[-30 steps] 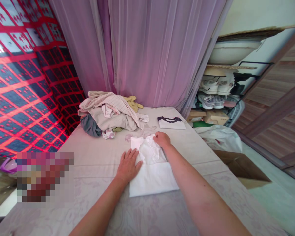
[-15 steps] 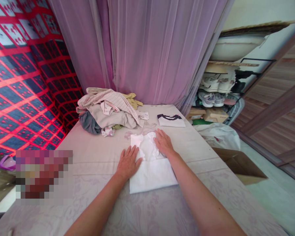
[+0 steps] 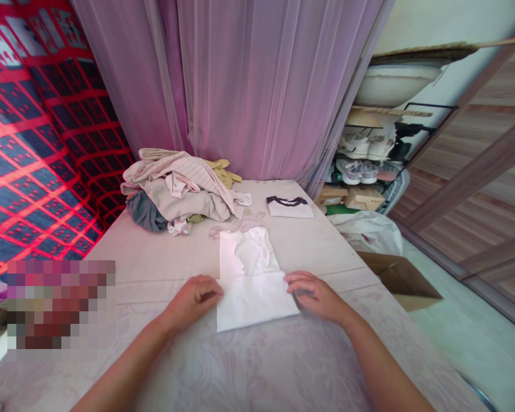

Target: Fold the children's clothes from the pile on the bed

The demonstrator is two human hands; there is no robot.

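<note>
A white garment [image 3: 253, 303], apparently a top with a ruffled neckline, lies folded flat on the bed in front of me. Its lower part is doubled over, with a fold line across the middle. At its left edge, my left hand [image 3: 197, 297] has curled fingers, and thumb and fingertips come together on the cloth. My right hand [image 3: 315, 294] is by the right edge, fingers bent and thumb apart from them, with the fingertips at the cloth's border. Farther back lies a folded white shirt with a dark collar [image 3: 289, 207].
A heap of rumpled clothes [image 3: 180, 191] sits at the back left of the bed [image 3: 163, 257]. Purple curtains [image 3: 257, 91] hang behind. To the right are a shoe rack with shoes [image 3: 356, 170], a plastic bag [image 3: 369, 232] and an open cardboard box [image 3: 399, 280].
Both hands have left the garment's upper part and come down toward me to its side edges. Their fingers have gone from flat to bent. The view has shifted slightly.
</note>
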